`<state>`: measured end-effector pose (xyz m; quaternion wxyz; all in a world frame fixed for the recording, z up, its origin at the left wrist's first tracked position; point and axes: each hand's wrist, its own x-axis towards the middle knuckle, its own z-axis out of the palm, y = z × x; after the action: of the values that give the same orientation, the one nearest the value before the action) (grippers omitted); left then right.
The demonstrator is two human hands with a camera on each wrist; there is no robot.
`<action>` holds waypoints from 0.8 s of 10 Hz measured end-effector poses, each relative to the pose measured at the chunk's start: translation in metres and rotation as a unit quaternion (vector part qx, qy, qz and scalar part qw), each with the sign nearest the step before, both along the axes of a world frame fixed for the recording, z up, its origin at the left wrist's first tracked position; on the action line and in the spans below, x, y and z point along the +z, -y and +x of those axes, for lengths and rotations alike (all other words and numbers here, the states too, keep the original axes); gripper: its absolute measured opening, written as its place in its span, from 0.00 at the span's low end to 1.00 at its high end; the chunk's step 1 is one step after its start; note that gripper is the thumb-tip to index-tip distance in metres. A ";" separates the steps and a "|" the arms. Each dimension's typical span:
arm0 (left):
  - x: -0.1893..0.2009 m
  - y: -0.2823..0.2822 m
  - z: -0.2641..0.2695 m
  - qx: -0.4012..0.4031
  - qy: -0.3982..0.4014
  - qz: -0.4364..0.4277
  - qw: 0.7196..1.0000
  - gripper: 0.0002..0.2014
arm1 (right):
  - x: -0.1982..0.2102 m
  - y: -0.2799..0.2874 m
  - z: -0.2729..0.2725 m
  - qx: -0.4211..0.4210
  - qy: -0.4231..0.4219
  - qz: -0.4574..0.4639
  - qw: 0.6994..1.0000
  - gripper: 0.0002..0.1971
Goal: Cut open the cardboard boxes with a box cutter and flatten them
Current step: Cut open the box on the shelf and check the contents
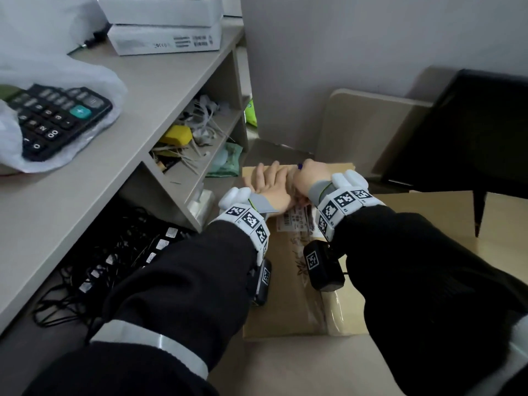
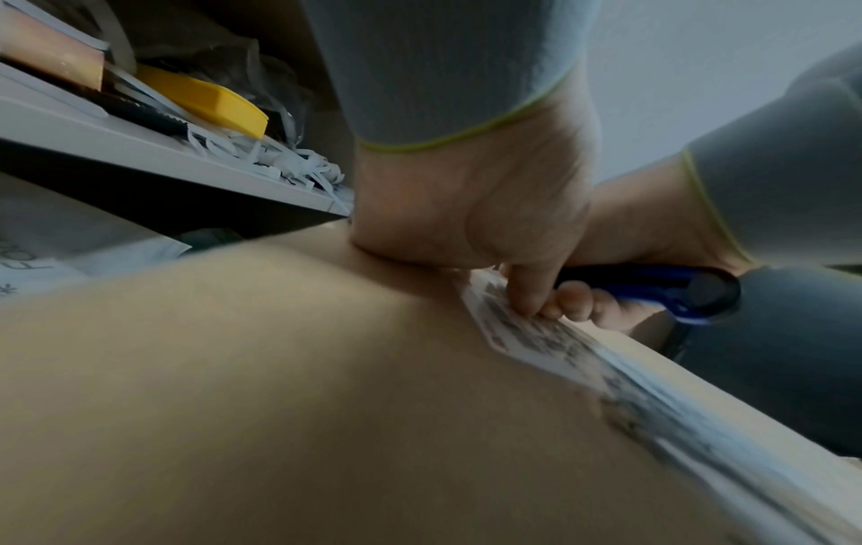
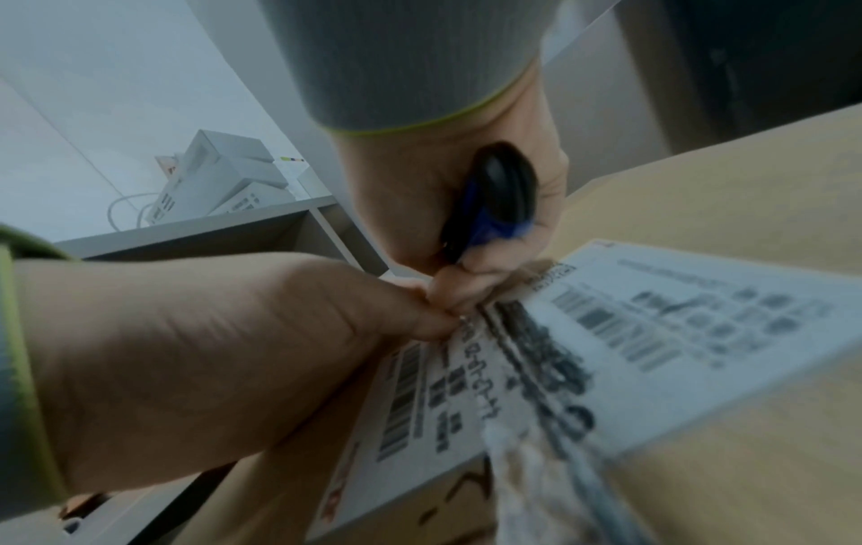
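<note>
- The counter (image 1: pixel 120 132) at the far left carries a black calculator (image 1: pixel 54 118) on a white plastic bag (image 1: pixel 94 78); stacked white boxes (image 1: pixel 165 35) stand behind it.
- The cardboard box (image 1: pixel 288 295) lies on the floor beside the shelves, its long axis running away from the person; it is plain brown with a white shipping label (image 3: pixel 690 332) across the taped top seam.
- The left hand (image 1: pixel 271 184) rests flat on the box's far end, fingers (image 1: pixel 267 171) straight, thumb on the label.
- The right hand (image 1: pixel 313 174), touching the left, curls its fingers (image 2: pixel 576 302) tightly round a blue-and-black box cutter (image 2: pixel 653 291) held at the seam; its blade is hidden.
</note>
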<state>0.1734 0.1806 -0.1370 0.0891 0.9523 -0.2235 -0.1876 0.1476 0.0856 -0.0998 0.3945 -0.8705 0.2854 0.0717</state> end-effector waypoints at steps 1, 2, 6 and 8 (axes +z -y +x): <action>0.006 -0.001 0.000 -0.009 -0.013 -0.001 1.000 0.39 | 0.000 -0.001 0.003 -0.005 -0.002 0.011 1.000 0.17; 0.006 -0.003 0.001 -0.011 -0.035 -0.023 0.999 0.42 | 0.001 -0.004 0.003 -0.020 -0.006 0.006 1.000 0.17; 0.005 -0.003 -0.001 -0.001 -0.026 -0.027 0.999 0.43 | 0.012 -0.012 0.002 -0.041 -0.062 0.097 0.993 0.18; 0.006 -0.004 -0.003 -0.006 -0.026 -0.014 1.000 0.40 | 0.013 -0.064 -0.003 0.066 -0.182 -0.146 0.970 0.42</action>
<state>0.1703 0.1846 -0.1311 0.1070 0.9445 -0.2293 -0.2094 0.1450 0.1495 -0.0870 0.1994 -0.9079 0.3014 0.2124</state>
